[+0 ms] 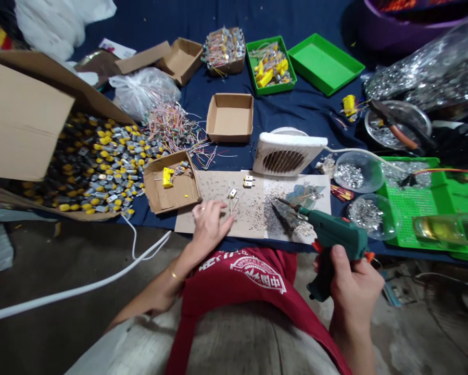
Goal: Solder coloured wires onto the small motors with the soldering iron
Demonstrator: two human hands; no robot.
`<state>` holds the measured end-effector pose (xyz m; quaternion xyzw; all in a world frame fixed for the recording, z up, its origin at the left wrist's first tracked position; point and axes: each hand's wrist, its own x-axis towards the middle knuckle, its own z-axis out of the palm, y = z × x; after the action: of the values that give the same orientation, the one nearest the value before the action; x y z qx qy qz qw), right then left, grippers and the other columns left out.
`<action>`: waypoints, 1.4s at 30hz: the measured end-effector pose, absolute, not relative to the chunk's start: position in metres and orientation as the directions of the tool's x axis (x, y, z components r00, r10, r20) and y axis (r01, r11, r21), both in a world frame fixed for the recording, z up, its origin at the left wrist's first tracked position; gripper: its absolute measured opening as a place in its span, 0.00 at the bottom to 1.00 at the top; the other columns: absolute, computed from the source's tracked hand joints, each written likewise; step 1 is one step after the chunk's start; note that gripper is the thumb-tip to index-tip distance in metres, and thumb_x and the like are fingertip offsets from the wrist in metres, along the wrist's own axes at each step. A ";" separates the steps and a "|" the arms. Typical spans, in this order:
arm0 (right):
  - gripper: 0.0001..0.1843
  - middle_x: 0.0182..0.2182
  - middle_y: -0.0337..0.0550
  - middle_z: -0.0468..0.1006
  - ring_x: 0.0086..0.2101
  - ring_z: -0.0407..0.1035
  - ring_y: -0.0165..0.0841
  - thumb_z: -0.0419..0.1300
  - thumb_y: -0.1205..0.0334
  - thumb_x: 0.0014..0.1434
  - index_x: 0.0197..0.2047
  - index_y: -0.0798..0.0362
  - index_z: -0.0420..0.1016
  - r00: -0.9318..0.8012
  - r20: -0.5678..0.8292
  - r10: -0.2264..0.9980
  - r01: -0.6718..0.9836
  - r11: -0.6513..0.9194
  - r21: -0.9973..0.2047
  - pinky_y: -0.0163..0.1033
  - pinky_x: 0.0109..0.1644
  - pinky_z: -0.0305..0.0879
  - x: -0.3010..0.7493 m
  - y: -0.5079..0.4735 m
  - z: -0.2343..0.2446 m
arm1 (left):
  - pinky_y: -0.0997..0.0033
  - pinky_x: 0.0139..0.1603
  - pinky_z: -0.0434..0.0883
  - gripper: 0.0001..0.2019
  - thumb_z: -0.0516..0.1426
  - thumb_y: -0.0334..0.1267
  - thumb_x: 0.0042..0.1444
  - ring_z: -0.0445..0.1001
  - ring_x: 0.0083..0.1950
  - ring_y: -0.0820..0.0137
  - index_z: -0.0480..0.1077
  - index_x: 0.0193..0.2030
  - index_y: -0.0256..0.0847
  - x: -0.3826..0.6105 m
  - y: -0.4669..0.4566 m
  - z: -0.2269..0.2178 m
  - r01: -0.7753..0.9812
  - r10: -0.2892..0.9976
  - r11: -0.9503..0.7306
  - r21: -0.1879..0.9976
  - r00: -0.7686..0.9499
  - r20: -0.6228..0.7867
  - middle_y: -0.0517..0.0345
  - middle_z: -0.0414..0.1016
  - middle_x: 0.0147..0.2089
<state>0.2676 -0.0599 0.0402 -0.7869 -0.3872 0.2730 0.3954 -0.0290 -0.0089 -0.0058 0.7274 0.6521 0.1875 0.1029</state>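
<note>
My right hand [351, 284] is wrapped round the grip of a dark green soldering gun [329, 232]. Its thin tip points left over the speckled work sheet. On the cardboard sheet [214, 185] rests my left hand [211, 225], palm down with fingers and thumb apart. Just beyond its fingertips lies a small motor [232, 193], with thin pale leads [234, 205] reaching toward the thumb. Two more small motors [248, 181] sit side by side farther back on the sheet.
A white fan [290, 153] stands behind the sheet. At left are a small cardboard box [151, 194], a big carton of motors [112, 172] and bundled wires [171, 125]. Bowls of metal bits [366, 214] and a green basket [409, 229] with a glass [444, 229] are at right.
</note>
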 end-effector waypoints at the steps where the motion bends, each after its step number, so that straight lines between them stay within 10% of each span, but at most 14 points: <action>1: 0.32 0.17 0.46 0.76 0.16 0.70 0.36 0.66 0.32 0.54 0.26 0.56 0.75 0.567 -0.179 0.804 0.319 -0.415 -0.852 0.38 0.19 0.68 0.267 -0.058 0.043 | 0.54 0.57 0.59 0.13 0.61 0.46 0.64 0.72 0.50 0.59 0.72 0.49 0.41 -0.036 -0.013 -0.005 0.918 0.994 -0.071 0.391 0.031 0.108 0.49 0.77 0.48; 10: 0.30 0.17 0.42 0.76 0.16 0.69 0.32 0.69 0.33 0.51 0.28 0.56 0.74 0.565 -0.251 0.786 0.144 -0.394 -0.908 0.35 0.19 0.68 0.261 -0.051 0.048 | 0.56 0.58 0.61 0.21 0.66 0.49 0.58 0.72 0.56 0.55 0.73 0.50 0.38 -0.028 0.004 -0.002 0.916 0.980 0.058 0.398 0.025 -0.199 0.48 0.76 0.50; 18: 0.33 0.19 0.44 0.77 0.17 0.70 0.35 0.69 0.32 0.49 0.33 0.59 0.77 0.601 -0.275 0.751 0.111 -0.418 -0.902 0.38 0.20 0.70 0.268 -0.057 0.040 | 0.69 0.40 0.64 0.10 0.59 0.37 0.64 0.77 0.38 0.63 0.77 0.32 0.39 -0.028 0.042 0.002 0.844 0.936 0.159 0.512 0.035 -0.349 0.52 0.80 0.34; 42: 0.35 0.19 0.46 0.78 0.20 0.71 0.36 0.71 0.31 0.42 0.32 0.58 0.79 0.625 -0.391 0.676 0.012 -0.508 -0.861 0.36 0.23 0.69 0.283 -0.047 0.059 | 0.72 0.32 0.59 0.08 0.59 0.29 0.53 0.69 0.28 0.72 0.75 0.24 0.37 -0.040 0.224 0.086 0.806 0.999 -0.031 0.592 0.002 0.049 0.58 0.74 0.24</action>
<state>0.2830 -0.0473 0.0592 -0.7839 -0.2193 0.3736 0.4447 -0.0402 0.2243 0.0857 0.6777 0.6656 0.2367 0.2040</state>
